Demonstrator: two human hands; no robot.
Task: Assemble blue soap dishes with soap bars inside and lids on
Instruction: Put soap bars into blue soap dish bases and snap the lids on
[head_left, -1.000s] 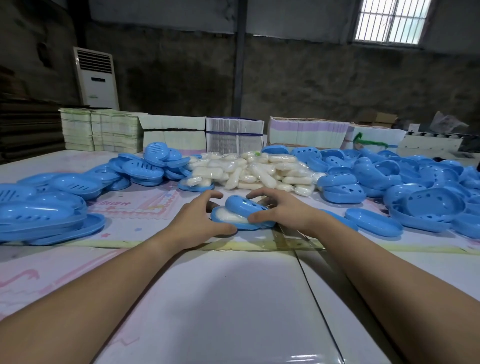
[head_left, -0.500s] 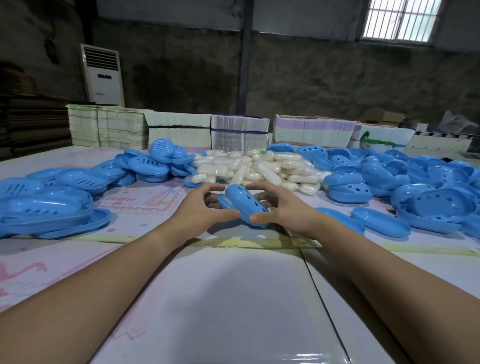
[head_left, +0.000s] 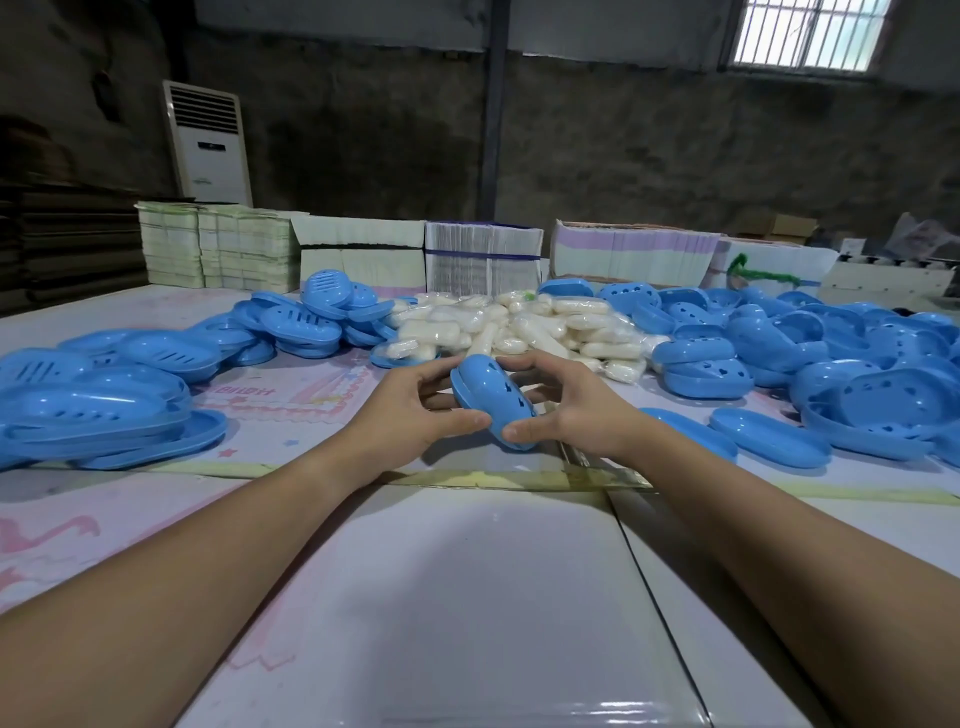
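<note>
The soap dish (head_left: 493, 400) in my grip is plain sky blue; soap bars (head_left: 524, 327) toward the worktop's (head_left: 467, 597) far edge are creamy white; the worktop is glossy white with pink print.

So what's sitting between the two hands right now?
In the head view, the closed blue soap dish sits tilted between the left hand and right hand, pinched by both thumbs at its near end.

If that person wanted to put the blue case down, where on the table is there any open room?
The widest bare patch is the white board nearest the person, between the forearms, this side of the yellow tape. The pink printed sheet left of the left hand is also free. Farther back it is crowded: slotted blue pieces left, wrapped soap bars centre, blue dishes right.
</note>
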